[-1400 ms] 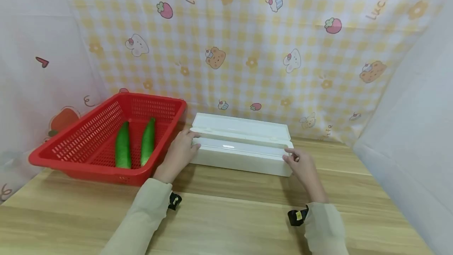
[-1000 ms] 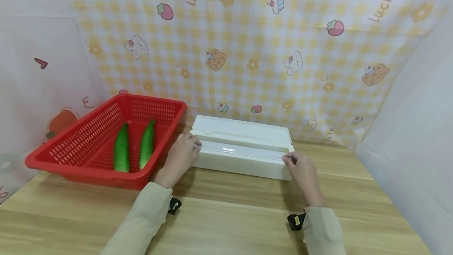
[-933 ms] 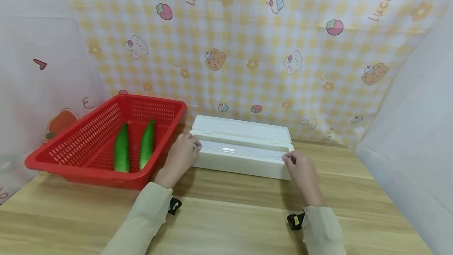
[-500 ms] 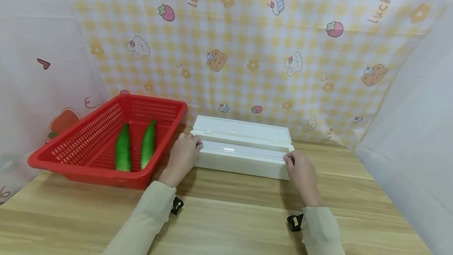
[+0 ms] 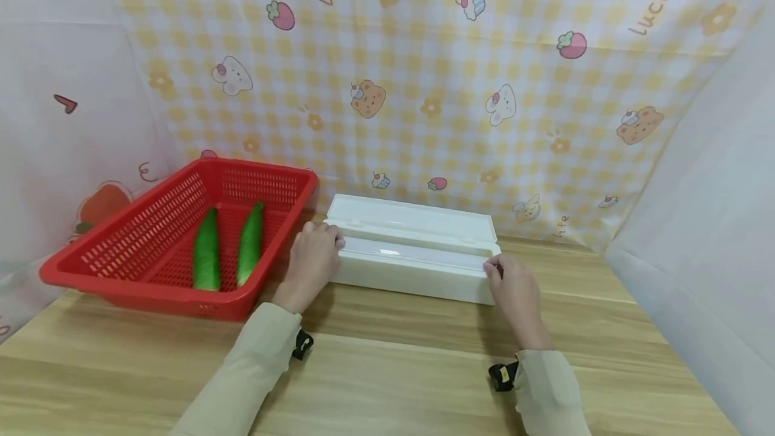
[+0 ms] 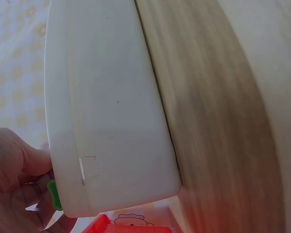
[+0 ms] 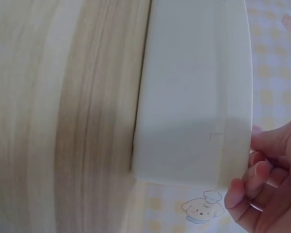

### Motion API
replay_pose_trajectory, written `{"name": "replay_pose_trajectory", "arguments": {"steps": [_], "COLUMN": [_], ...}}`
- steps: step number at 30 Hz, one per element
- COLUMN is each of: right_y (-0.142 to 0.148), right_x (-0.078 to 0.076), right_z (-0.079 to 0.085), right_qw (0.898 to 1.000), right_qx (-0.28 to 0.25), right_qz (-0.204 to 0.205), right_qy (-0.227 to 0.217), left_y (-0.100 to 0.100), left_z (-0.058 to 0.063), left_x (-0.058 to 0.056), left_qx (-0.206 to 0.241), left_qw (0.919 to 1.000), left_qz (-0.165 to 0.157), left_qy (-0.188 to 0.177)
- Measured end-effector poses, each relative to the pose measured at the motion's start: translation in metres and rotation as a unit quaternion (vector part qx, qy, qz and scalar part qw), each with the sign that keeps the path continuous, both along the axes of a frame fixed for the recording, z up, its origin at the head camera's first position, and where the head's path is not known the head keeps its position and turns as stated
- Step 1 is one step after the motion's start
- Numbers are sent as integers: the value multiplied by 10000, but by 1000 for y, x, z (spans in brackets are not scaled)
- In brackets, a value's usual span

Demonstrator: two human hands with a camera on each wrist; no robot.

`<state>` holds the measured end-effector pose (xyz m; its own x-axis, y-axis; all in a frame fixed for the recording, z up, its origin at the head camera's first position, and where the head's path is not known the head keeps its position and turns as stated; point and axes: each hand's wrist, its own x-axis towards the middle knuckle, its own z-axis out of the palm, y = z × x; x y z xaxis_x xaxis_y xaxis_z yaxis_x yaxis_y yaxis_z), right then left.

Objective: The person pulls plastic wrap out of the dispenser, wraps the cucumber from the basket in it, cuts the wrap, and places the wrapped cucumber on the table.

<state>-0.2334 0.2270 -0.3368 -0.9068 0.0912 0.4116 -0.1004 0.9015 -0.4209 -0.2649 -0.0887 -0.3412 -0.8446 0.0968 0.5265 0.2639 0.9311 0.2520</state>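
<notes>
A long white cling film dispenser [image 5: 414,277] lies on the table with its lid [image 5: 412,214] tilted back, showing a shiny pale roll of cling film [image 5: 418,253] inside. At its left end my left hand [image 5: 313,254] has thumb and fingers brought together over the film's edge. Near those fingers, the left wrist view shows a small green piece [image 6: 54,195] on the dispenser. My right hand [image 5: 514,288] pinches with thumb and index finger at the right end. The clear film between the fingertips hardly shows. In the right wrist view the fingertips are right at the dispenser's upper edge.
Left of the dispenser stands a red plastic basket [image 5: 163,295] holding two green cucumbers, one cucumber [image 5: 207,254] left of the other cucumber [image 5: 250,247]. A patterned cloth [image 5: 418,59] hangs close behind the dispenser. The wooden table [image 5: 399,375] stretches in front.
My left fingers, spread over the dispenser's left end at first, have drawn together there. The right thumb and index finger have closed into a pinch. The dispenser stays in place.
</notes>
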Motion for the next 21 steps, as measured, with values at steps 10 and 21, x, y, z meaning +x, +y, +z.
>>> {"name": "replay_pose_trajectory", "arguments": {"steps": [10,21], "right_y": [2,1], "right_x": [-2,-2], "right_z": [0,2], "right_qw": [9996,9960], "right_qx": [-231,-867], "right_qz": [29,189], "right_qy": [129,68], "left_y": [-1,0], "left_z": [2,7], "left_x": [0,2], "left_qx": [75,472], "left_qw": [9998,9961], "left_qz": [-97,-435], "left_qy": [186,605]}}
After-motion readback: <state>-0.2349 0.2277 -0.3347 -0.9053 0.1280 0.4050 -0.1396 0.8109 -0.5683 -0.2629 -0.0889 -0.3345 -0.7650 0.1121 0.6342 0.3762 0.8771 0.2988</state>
